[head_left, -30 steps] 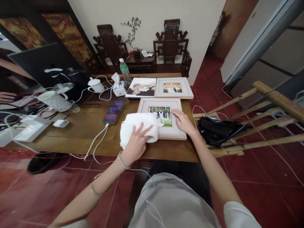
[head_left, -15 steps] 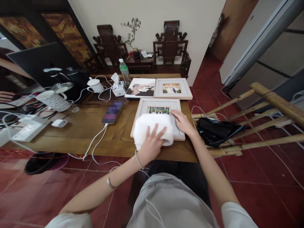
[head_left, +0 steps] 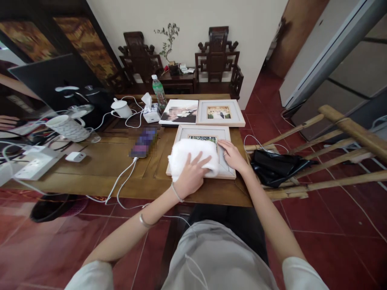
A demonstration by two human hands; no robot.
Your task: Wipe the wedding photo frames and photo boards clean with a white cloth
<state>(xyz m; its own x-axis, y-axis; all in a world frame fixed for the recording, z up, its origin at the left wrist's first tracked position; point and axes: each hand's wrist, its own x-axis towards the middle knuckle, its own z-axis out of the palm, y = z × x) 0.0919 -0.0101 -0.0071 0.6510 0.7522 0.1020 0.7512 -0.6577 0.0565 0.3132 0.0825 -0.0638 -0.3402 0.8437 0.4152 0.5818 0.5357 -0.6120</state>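
Note:
A folded, fluffy white towel (head_left: 187, 151) lies over the lower middle of a pale wooden picture frame (head_left: 205, 129). My left hand (head_left: 191, 175) presses on the towel from above, fingers spread over it and gripping it against the frame. Only the top strip of the frame's photo shows; the towel hides the rest. On the frame's right side rests my right hand (head_left: 232, 155), its fingers stretched flat near the photo's edge and holding nothing. Behind are a second framed photo (head_left: 219, 112) and a large photo print (head_left: 179, 111), side by side.
Left on the wooden table (head_left: 151, 183) are a phone (head_left: 143, 143) with a white cable, a power strip (head_left: 38, 163), a patterned mug (head_left: 68, 128), a tissue box (head_left: 151, 112) and a bottle (head_left: 159, 90). A bamboo chair (head_left: 320, 177) with a black bag stands right. Another person's hand (head_left: 8, 121) shows far left.
My left hand and the towel have slid slightly up and left over the frame, covering more of the photo. My right hand stays in place.

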